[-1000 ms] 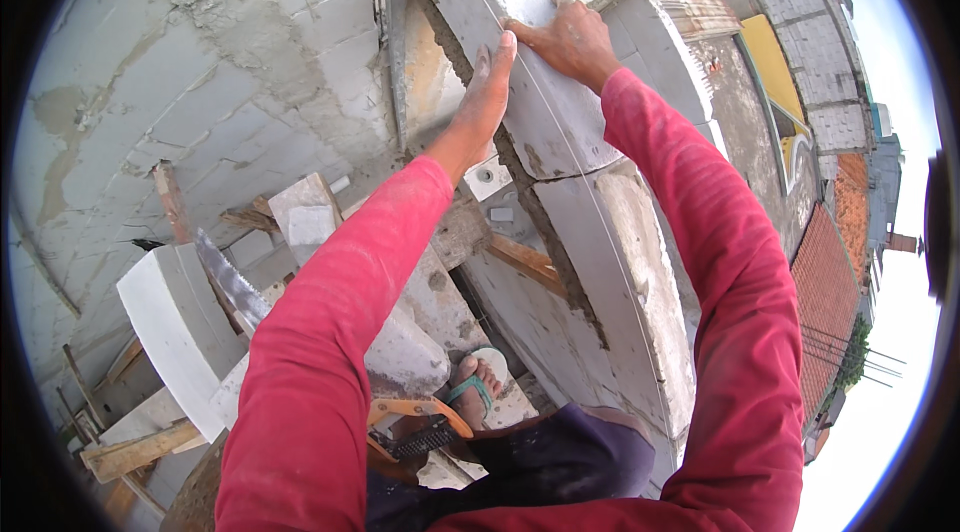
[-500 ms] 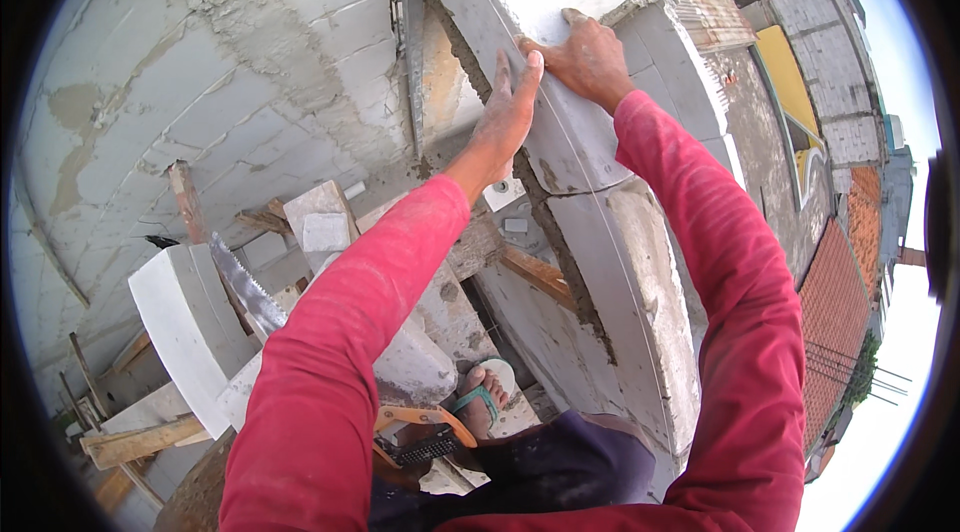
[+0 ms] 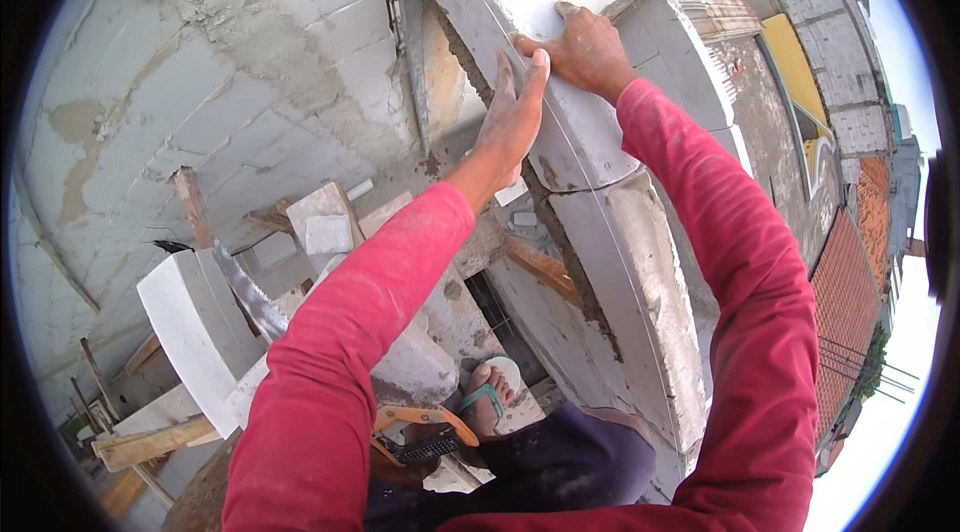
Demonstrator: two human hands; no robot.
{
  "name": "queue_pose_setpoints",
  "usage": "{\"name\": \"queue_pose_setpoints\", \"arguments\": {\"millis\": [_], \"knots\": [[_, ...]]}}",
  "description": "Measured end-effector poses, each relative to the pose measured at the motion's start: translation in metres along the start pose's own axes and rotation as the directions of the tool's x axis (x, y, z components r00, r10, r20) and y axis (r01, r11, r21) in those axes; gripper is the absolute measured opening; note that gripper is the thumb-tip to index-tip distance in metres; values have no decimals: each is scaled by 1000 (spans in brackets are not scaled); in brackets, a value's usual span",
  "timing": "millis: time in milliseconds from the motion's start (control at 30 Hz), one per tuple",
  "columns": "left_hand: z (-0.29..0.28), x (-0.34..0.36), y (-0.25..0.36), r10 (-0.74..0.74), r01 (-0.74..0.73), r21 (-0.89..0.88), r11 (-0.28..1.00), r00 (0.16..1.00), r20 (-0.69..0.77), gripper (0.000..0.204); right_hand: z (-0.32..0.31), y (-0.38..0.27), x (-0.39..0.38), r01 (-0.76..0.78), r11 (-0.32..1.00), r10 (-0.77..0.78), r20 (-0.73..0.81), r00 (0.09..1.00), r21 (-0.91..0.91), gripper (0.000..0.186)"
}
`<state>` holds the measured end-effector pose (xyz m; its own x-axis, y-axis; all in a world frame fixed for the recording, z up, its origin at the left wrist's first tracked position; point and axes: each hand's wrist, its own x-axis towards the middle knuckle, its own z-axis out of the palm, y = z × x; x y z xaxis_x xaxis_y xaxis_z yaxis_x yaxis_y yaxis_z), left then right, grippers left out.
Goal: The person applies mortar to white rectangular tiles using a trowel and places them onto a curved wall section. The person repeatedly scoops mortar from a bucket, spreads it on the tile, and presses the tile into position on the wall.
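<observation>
Aerated concrete block [image 3: 592, 144] lies under my right hand [image 3: 588, 50], hidden fingers obscuring its grip, my left hand [image 3: 512, 120] unclenched alongside.

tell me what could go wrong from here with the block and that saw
The right hand might nudge the white block out of line. The bare-toothed saw blade could nick the left sleeve if that arm drops. A dropped fragment could hurt the foot in its open sandal.
</observation>
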<state>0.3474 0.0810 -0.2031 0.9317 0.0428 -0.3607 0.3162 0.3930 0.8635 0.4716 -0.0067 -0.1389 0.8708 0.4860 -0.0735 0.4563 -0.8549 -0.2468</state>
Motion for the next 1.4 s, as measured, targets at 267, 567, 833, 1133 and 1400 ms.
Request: {"name": "queue_pose_setpoints", "arguments": {"millis": [267,567,833,1133,1400], "knots": [[2,-1,-2,46,-42,74,996,998,-46,124,6,6,-5,32,998,-30,-24,999,57,100],[8,-7,6,-53,53,-4,999,998,-27,135,14,24,-6,225,974,-224,-88,971,3,84],[13,-9,9,-53,53,-18,998,998,-45,131,10,21,-4,105,993,-102,-56,993,62,86],[8,-6,4,-36,35,-31,999,999,-16,126,18,24,1,137,991,-136,-87,987,7,89],[12,-17,13,-29,37,-98,994,996,84,133,15,24,0,107,994,-106,-49,993,18,96]]}}
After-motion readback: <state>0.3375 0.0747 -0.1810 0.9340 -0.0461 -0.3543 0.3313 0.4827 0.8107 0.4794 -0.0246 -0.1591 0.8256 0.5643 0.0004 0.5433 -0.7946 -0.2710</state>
